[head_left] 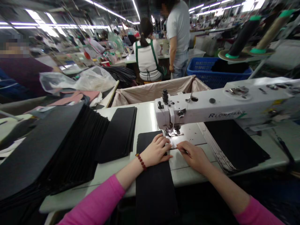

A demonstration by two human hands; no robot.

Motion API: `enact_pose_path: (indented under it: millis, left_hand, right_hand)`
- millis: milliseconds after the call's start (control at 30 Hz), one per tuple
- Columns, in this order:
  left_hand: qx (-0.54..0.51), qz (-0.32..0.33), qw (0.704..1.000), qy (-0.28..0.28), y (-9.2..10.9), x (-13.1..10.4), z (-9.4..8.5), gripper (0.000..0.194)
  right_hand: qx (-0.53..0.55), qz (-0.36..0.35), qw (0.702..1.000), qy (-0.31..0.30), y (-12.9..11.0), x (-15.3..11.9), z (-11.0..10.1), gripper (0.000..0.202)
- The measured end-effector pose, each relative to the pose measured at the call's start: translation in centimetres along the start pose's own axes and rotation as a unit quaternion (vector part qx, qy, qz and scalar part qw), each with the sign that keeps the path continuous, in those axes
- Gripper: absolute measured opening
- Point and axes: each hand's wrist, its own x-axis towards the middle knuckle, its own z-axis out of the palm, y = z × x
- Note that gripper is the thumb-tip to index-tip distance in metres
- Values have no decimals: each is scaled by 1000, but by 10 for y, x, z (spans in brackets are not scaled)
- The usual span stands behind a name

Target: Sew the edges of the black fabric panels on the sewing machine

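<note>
A long black panel [154,184] lies on the white sewing table and hangs over its front edge. My left hand [156,150] rests flat on this panel with fingers apart, beside the lit needle area. Just right of the panel's edge, my right hand [191,154] has its thumb and index finger pinched near the presser foot; whatever is between them is too small to make out. The white sewing machine [199,107] stands over the panel's upper right edge, its foot [173,132] close to my fingertips.
Left of the panel lie a small stack of black pieces [119,131] and a tall black stack [53,147]. More black pieces [236,143] lie under the machine arm. Behind are a cloth-lined bin [152,90], a blue basket [211,79] and people.
</note>
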Motion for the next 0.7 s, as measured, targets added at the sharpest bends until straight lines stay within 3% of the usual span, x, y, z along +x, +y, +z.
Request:
enact_pose_path:
  millis: [67,133,233,333,533,700]
  left_hand:
    - [17,-129,990,50,7,-15,14,47]
    - [16,-199,978,52,17,-33,23,53]
    - [-12,-184,983,8,34,-52,26,56]
    - [-26,-174,984,2,41,-53,24,51]
    - [-12,-177,984,17,11,-26,19,44]
    - [-4,-128,992,7,-12,-13,17,45]
  right_hand:
    - [-14,-16,1000,9,6,4,5,17]
    - [-31,-35,999,-1,9,6,9,23]
    - [-74,-69,994,-37,9,10,15,33]
    - [-120,-83,987,-65,8,18,20,36]
    - [-201,-63,975,-66,10,24,29,46]
    - [-231,-56,970,-57,10,23,30,49]
